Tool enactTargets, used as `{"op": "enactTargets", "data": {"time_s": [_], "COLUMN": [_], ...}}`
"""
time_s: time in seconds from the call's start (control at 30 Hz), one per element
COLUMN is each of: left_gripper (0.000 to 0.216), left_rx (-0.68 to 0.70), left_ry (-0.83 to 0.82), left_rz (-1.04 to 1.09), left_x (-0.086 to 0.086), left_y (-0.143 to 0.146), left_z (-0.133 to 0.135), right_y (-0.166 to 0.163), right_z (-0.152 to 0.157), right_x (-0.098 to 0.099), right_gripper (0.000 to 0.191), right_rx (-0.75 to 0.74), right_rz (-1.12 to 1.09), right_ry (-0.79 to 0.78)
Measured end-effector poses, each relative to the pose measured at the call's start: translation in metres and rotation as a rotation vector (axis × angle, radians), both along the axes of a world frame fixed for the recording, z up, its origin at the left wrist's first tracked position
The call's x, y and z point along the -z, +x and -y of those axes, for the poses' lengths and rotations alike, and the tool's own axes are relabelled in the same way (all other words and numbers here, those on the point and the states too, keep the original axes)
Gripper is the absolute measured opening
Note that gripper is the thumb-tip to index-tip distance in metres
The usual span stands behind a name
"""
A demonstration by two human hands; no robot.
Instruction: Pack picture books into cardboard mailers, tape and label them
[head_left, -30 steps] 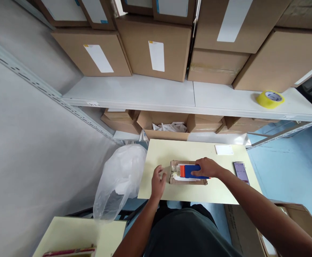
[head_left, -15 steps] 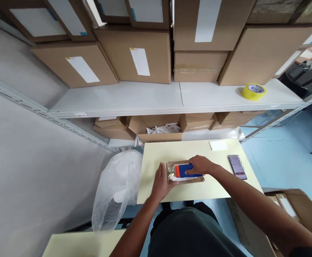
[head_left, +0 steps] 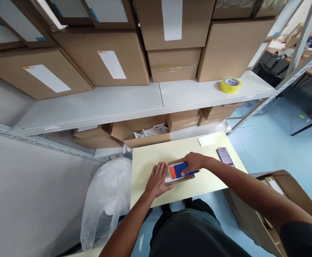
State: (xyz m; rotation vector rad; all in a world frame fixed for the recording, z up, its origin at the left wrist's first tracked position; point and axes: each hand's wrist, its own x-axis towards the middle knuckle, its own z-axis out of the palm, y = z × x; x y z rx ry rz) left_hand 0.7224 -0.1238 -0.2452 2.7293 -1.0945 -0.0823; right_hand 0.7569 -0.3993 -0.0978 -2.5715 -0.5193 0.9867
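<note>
A small cardboard box (head_left: 186, 178) with a white top label lies on the pale yellow table (head_left: 142, 160). My left hand (head_left: 157, 180) rests flat over the box's left end, fingers stretched out and thumb along the near side. On top of the box sits a blue block-like object with an orange-red end (head_left: 179, 170); its exact kind is unclear. My right hand (head_left: 195, 162) is wrapped round its right part from above, hiding some of it and the box's far right corner.
A phone (head_left: 225, 157) and a white card (head_left: 206, 140) lie at the table's right. Beside the table stand a clear plastic bag (head_left: 107, 192) and an open carton (head_left: 241, 214). Ahead, a shelf (head_left: 105, 103) bears large boxes and yellow tape (head_left: 230, 85).
My left hand has shifted from the box's left side onto its top left end. My right hand still grips the blue object. The camera view has turned and tilted.
</note>
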Motion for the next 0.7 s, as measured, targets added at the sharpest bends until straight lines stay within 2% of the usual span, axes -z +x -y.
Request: {"op": "enactTargets", "data": {"time_s": [0.17, 0.3, 0.47, 0.6, 0.7], "left_gripper": [0.112, 0.11, 0.114, 0.123, 0.119], "left_rx": [0.018, 0.033, 0.027, 0.04, 0.096], "left_ry": [0.027, 0.054, 0.094, 0.112, 0.096], "left_rz": [0.01, 0.032, 0.033, 0.02, -0.004], "left_x": [-0.003, -0.003, -0.01, -0.02, -0.021], "left_y": [0.002, 0.003, 0.005, 0.006, 0.007], "left_z": [-0.002, -0.006, -0.005, 0.03, 0.065], "right_y": [-0.004, -0.01, -0.019, -0.02, -0.018], "right_z": [0.052, 0.091, 0.103, 0.098, 0.098], "right_x": [-0.002, 0.011, 0.033, 0.039, 0.039], "right_gripper": [0.062, 0.063, 0.068, 0.069, 0.07], "right_rx": [0.077, 0.122, 0.166, 0.174, 0.163], "right_rz": [0.051, 0.034, 0.012, 0.06, 0.081], "right_ry": [-0.082, -0.056, -0.007, -0.001, 0.002]}}
